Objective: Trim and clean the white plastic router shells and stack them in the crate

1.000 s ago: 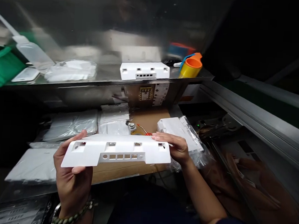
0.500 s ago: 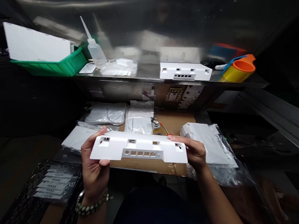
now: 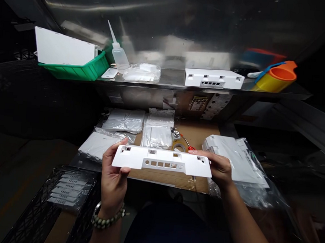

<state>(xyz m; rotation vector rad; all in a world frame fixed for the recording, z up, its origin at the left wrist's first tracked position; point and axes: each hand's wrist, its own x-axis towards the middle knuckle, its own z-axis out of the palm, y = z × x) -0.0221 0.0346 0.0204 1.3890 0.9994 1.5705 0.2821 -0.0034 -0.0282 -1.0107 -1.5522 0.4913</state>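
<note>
A white plastic router housing (image 3: 132,160) is held up above the bench, its long edge with a grey strip of port openings facing me. My left hand (image 3: 114,181) grips its left end, thumb below the near edge and fingers behind. At the right end my right hand (image 3: 218,169) holds it, with the index finger along the top and the other fingers partly hidden. Just beyond the housing lie a roll of tape (image 3: 179,146) and a red-handled tool (image 3: 190,147) on the cardboard (image 3: 199,133).
On the shelf stand a green bin (image 3: 72,72), a squeeze bottle (image 3: 120,56), a similar white housing (image 3: 214,79) and a yellow-orange tape dispenser (image 3: 276,79). Bagged white parts (image 3: 126,120) lie at the left; a wrapped stack (image 3: 232,157) lies right. A black crate (image 3: 47,209) holds bagged parts.
The whole view has shifted, so bench and shelf sit further right in the picture. The housing is tilted slightly down at its right end; both hands keep their hold.
</note>
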